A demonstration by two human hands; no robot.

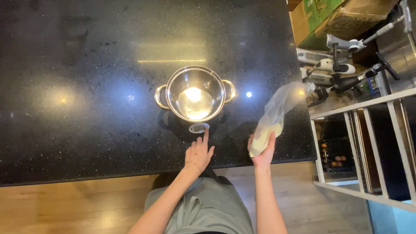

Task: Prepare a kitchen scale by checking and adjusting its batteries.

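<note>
A black speckled stone counter (86, 108) mirrors ceiling lights — pale wood floor (65, 208) lies below, while cardboard boxes (342, 17) and a white rail (368, 143) crowd the right.

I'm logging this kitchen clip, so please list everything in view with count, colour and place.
Countertop: one, black speckled stone, fills most of the view.
Pot: one, shiny steel with two gold-toned handles, empty, centre of the countertop.
Small oval panel: one, pale grey, just in front of the pot.
Plastic bag: one, clear with pale yellow contents, above the counter's right edge.
Cardboard boxes: a few, brown and green, top right.
White rack: one, right side.
Wooden floor: light brown, below the counter.
Left hand: forefinger touching the oval panel.
Right hand: grip closed around the bag's lower end.
</note>
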